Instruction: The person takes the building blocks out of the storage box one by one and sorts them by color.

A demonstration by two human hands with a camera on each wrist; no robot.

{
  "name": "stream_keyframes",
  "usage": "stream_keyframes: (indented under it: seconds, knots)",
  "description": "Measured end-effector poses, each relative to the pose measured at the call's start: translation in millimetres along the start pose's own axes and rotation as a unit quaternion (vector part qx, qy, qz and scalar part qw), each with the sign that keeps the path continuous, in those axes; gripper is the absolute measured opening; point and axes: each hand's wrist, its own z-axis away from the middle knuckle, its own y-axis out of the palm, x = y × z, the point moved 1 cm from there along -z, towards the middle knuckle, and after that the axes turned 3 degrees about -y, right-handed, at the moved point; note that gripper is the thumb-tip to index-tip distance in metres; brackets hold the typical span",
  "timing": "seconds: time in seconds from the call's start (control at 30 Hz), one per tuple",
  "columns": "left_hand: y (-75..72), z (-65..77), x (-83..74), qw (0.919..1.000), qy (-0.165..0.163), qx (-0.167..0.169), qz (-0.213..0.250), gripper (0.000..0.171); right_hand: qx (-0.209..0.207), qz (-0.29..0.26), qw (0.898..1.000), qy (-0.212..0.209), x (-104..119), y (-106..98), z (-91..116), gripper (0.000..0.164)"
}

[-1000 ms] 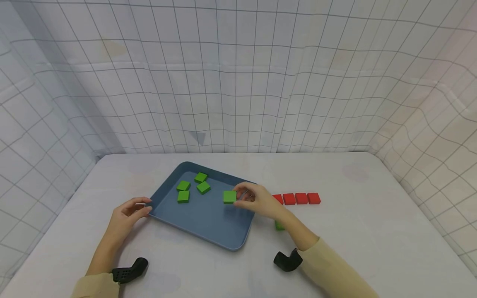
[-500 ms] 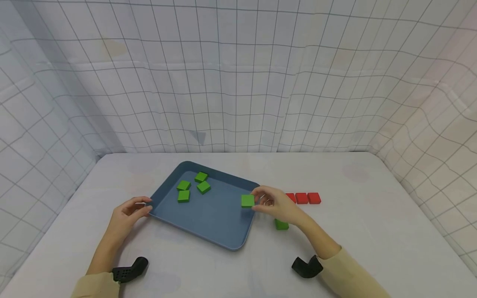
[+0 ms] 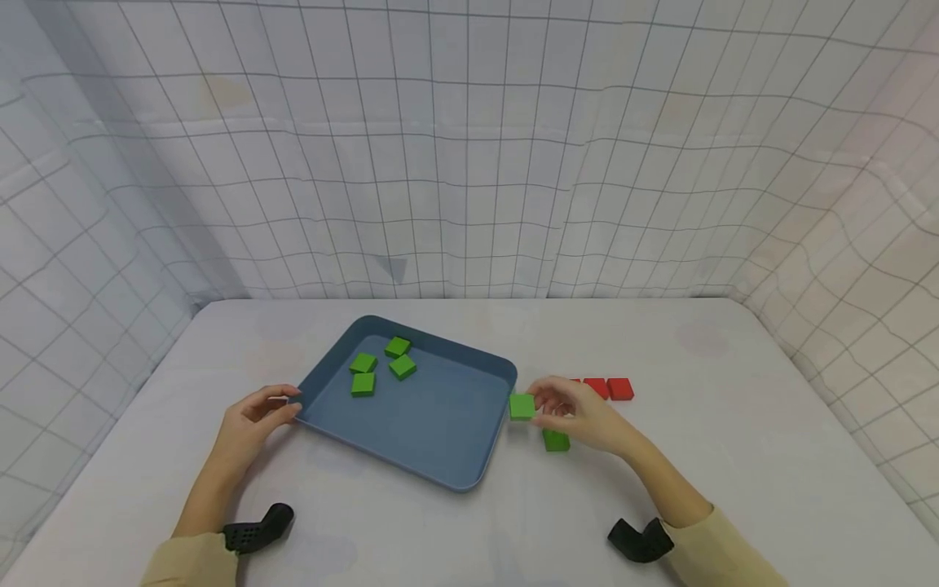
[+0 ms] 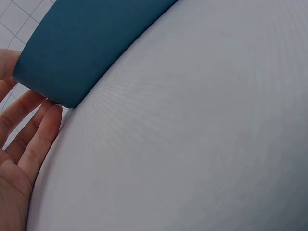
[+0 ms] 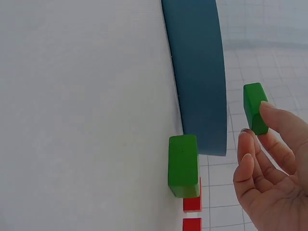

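My right hand [image 3: 590,416] pinches a green block [image 3: 522,407] between thumb and fingertips, just beyond the right rim of the blue tray [image 3: 418,416]. In the right wrist view this block [image 5: 255,108] is held up at the level of the tray's top. My left hand [image 3: 245,428] holds the tray's left corner; in the left wrist view its fingers [image 4: 44,137] lie against the corner's wall. Several green blocks [image 3: 363,385] sit grouped in the tray's far left part. Another green block [image 3: 556,441] rests on the table, partly behind the right hand.
Red blocks [image 3: 620,389] stand in a row right of the tray, some hidden by the right hand. Black wrist devices [image 3: 259,530] show at both cuffs. A grid-patterned white curtain [image 3: 469,163] closes off the back and sides of the white table [image 3: 734,456].
My right hand has moved right with the green block, from over the tray to beyond its right rim. The left hand and the tray have stayed in place.
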Motion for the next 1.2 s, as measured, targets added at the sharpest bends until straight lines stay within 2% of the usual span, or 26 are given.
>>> stream_keyframes:
  seconds: [0.27, 0.5, 0.67, 0.87, 1.2]
  knots:
    - [0.8, 0.4, -0.8, 1.0, 0.002, 0.0, 0.004, 0.026, -0.004, -0.005, 1.0, -0.019, -11.4, -10.4, 17.8, 0.031]
    - [1.7, 1.5, -3.6, 0.9996, 0.005, 0.003, 0.027, 0.024, -0.01, 0.003, 1.0, 0.002, -17.6, -20.6, 34.5, 0.031]
    - [1.9, 2.7, -4.2, 0.9998, 0.002, 0.001, 0.02, 0.026, -0.015, 0.001, 1.0, 0.017, -20.6, -26.5, 44.3, 0.033]
    - [1.0, 1.6, -2.4, 1.0, -0.001, -0.002, 0.007, 0.028, -0.007, 0.003, 1.0, -0.004, -29.3, -32.1, 52.4, 0.033]
    - [0.5, 1.1, -1.3, 1.0, -0.001, 0.001, 0.0, 0.028, 0.002, 0.014, 1.0, -0.015, -38.4, -37.1, 62.9, 0.033]
